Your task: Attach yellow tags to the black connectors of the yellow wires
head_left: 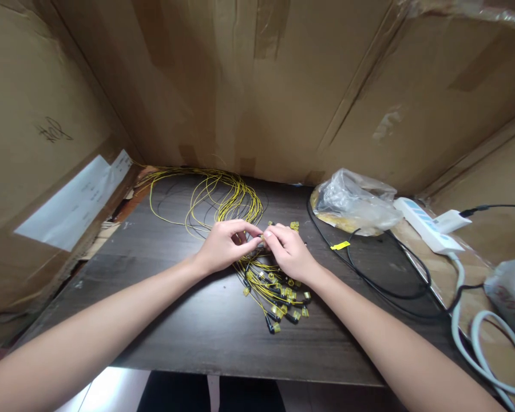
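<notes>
Soft, fairly dim light covers the cardboard; the floor glares white at lower left, and the table has a pale sheen. Wide-angle distortion stretches the edges; fine details among the wires blur.

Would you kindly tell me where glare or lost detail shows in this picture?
Head view: glare whitens the floor at lower left; head view: highlights streak the plastic bag; head view: the piece between left hand and right hand is too small to identify.
</notes>
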Available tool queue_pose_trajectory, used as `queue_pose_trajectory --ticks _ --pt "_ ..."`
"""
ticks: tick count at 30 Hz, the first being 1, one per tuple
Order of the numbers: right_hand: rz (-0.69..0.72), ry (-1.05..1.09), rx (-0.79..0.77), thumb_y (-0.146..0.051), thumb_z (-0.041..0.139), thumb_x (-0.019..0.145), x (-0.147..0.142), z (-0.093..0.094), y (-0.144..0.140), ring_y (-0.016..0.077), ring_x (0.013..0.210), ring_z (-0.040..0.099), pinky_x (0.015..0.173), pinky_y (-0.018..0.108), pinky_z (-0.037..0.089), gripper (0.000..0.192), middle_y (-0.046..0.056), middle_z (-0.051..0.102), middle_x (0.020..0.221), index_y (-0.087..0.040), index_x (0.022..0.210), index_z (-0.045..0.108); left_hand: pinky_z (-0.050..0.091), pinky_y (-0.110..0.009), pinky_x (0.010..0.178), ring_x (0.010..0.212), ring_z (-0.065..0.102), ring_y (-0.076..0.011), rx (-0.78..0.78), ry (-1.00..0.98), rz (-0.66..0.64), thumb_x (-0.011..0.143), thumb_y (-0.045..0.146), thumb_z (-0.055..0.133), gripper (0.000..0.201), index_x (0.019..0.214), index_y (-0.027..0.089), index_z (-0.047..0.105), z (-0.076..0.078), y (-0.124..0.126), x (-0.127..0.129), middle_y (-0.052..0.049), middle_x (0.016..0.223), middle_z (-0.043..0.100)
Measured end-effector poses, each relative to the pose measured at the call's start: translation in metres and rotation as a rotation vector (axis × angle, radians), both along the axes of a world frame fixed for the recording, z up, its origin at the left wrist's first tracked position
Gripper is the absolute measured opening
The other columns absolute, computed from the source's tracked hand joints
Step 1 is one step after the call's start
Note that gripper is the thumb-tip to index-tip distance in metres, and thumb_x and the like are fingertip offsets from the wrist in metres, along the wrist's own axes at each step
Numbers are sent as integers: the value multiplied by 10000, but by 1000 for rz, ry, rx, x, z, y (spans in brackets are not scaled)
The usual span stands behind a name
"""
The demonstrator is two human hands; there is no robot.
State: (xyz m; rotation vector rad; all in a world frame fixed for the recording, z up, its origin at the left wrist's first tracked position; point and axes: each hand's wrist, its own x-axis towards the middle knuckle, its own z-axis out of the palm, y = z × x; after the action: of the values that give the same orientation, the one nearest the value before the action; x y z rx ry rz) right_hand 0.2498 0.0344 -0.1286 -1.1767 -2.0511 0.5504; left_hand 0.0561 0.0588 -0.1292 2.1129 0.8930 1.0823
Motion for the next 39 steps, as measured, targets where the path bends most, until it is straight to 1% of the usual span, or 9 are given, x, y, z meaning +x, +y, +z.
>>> queue_pose_trajectory --ticks 2,5,8,11,16,21,23,30,39 --pt "-11 -1 1 -280 386 1023 0 0 0 202 750 539 728 348 379 325 33 602 737 -209 737 523 465 -196 542 557 566 -86 -12 -2 20 845 234 712 112 902 153 763 0 0 0 -22 736 716" --pt "-8 52 5 -293 479 983 1 1 0 201 801 568 745 342 396 175 42 640 849 -205 867 577 457 -194 529 550 561 -87 -52 -13 35 839 243 714 118 894 150 761 -1 1 1 -21 729 717" --pt "-19 78 5 -285 526 947 1 1 0 198 783 561 714 330 399 120 38 625 832 -209 864 564 451 -194 524 551 557 -89 -88 -17 13 843 276 723 147 915 154 763 -1 2 0 -19 728 719" --pt "-26 101 10 -282 508 955 -1 1 -1 189 750 546 709 327 402 135 31 599 812 -206 854 555 450 -194 526 563 564 -91 -119 -21 11 846 296 728 179 952 155 758 0 2 0 -20 743 722" --pt "-15 120 12 -311 507 970 -1 1 -2 189 757 550 714 324 407 149 34 602 828 -207 875 556 446 -190 524 579 575 -96 -130 -31 25 845 279 719 146 908 154 760 2 1 1 -20 726 715" --pt "-12 54 -12 -316 387 1027 0 0 0 193 706 504 687 331 376 364 22 550 672 -215 691 484 452 -188 530 555 565 -87 -92 -28 -4 853 258 703 132 911 154 760 2 -1 1 -13 709 712" --pt "-4 32 -33 -319 371 1039 0 0 1 194 701 495 684 331 365 400 19 537 649 -215 667 472 451 -185 527 544 560 -82 -78 -28 -4 849 247 699 124 903 150 754 1 -2 0 -13 712 713" --pt "29 21 -13 -356 355 1064 1 -4 3 182 699 493 688 324 342 424 18 558 668 -206 690 489 429 -169 501 516 543 -70 -107 -24 -8 833 236 704 126 900 143 758 1 0 1 -2 683 704" --pt "29 36 7 -324 360 1056 0 -6 2 178 711 507 701 321 338 380 17 558 703 -209 714 479 421 -183 515 541 540 -79 -61 -54 -13 854 249 722 137 925 160 798 -2 1 -1 -16 689 717"
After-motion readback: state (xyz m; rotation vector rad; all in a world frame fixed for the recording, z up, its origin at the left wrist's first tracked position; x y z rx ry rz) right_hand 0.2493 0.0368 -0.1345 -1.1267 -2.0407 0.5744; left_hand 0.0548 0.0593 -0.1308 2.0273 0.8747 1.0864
